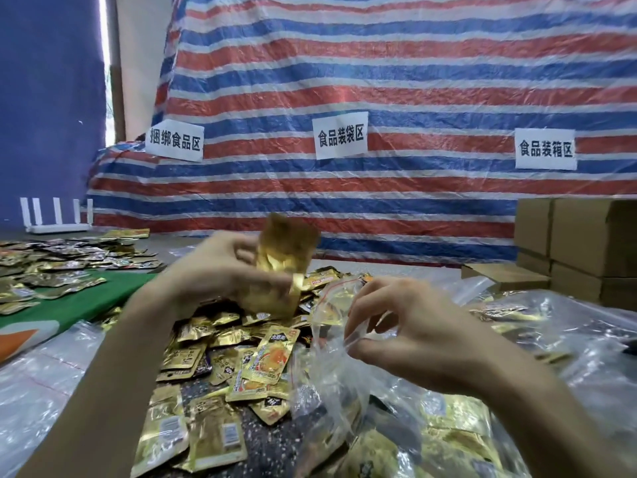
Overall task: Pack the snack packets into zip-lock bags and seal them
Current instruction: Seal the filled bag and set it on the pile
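Striped tarp [379, 81] at back w/ 3 paper signs: 捆绑食品区 [174, 143], 食品装袋区 [340, 136], 食品装箱区 [545, 148]. Pile of gold snack packets [220, 357] on table btwn my arms, print too small to read. My right hand [413, 332] pinches the rim of the clear zip-lock bag [331, 374], just right of the pile. My left hand [220, 270] grips held packets [286, 257] above the pile, blurred.

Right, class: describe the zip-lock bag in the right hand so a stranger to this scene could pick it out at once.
From the striped tarpaulin wall, drop to the heap of gold snack packets below it. Right of the heap, the right hand pinches a clear zip-lock bag. Alone among the plastic bags nearby, it is held up.
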Demonstrator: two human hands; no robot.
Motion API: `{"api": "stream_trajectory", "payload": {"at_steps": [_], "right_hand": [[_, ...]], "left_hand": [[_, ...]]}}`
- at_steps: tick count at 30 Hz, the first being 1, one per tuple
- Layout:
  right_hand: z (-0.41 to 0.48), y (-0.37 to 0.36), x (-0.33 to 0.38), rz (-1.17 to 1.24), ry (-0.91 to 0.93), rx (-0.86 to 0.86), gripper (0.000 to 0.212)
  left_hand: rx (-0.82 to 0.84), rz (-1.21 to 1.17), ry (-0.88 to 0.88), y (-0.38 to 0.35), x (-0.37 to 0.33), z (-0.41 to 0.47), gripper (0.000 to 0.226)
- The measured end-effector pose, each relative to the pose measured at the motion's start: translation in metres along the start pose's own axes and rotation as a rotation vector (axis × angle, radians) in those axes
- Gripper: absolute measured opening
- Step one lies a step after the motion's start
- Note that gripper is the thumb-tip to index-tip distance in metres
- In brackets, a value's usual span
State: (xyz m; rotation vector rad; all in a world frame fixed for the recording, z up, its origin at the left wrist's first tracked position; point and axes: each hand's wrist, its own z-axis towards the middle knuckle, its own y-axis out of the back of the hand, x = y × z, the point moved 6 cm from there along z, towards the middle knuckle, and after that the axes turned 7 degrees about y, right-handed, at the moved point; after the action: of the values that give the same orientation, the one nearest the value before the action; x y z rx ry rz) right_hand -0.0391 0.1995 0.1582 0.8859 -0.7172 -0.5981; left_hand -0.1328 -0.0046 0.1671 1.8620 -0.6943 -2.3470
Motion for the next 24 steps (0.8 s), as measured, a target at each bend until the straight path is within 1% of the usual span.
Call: {"api": "stream_trajectory", "payload": {"at_steps": [2, 3, 4, 6, 10, 12, 14, 18, 19, 20, 22, 24], "right_hand": [[0.001, -0.002, 0.001, 0.006, 0.008, -0.019, 0.006], [0.001, -0.003, 0.002, 0.013, 0.015, -0.031, 0.006], [0.002, -0.004, 0.003, 0.022, 0.023, -0.044, 0.005], [0.003, -0.005, 0.006, 0.037, 0.044, -0.075, 0.004], [0.002, 0.005, 0.012, 0.066, 0.106, -0.217, 0.008], [0.001, 0.012, 0.011, 0.084, 0.104, -0.285, 0.009], [0.001, 0.014, 0.008, 0.087, 0.087, -0.328, 0.01], [0.002, 0.014, 0.004, 0.059, 0.04, -0.389, 0.011], [0.002, 0.014, 0.003, 0.047, 0.03, -0.394, 0.011], [0.002, 0.014, 0.002, 0.035, 0.019, -0.401, 0.011], [0.001, 0.016, 0.001, 0.026, 0.004, -0.416, 0.012], [0.0, 0.016, 0.002, 0.03, 0.005, -0.417, 0.012]], "left_hand": [[-0.221, -0.244, -0.096, 0.005, -0.021, -0.013, 0.053], [-0.295, -0.34, -0.135, 0.003, -0.03, -0.02, 0.056], [-0.335, -0.41, -0.167, -0.003, -0.037, -0.026, 0.055], [-0.343, -0.465, -0.19, -0.019, -0.047, -0.035, 0.046], [-0.248, -0.359, -0.127, -0.046, -0.049, -0.034, 0.023], [-0.238, -0.298, -0.1, -0.051, -0.046, -0.032, 0.014], [-0.264, -0.237, -0.097, -0.051, -0.043, -0.029, 0.014], [-0.388, -0.039, -0.111, -0.042, -0.039, -0.027, 0.027], [-0.387, -0.005, -0.108, -0.039, -0.038, -0.026, 0.025], [-0.355, 0.018, -0.098, -0.038, -0.037, -0.026, 0.021], [-0.226, 0.059, -0.047, -0.042, -0.033, -0.024, 0.012], [-0.123, 0.094, -0.004, -0.048, -0.029, -0.024, 0.013]]}}
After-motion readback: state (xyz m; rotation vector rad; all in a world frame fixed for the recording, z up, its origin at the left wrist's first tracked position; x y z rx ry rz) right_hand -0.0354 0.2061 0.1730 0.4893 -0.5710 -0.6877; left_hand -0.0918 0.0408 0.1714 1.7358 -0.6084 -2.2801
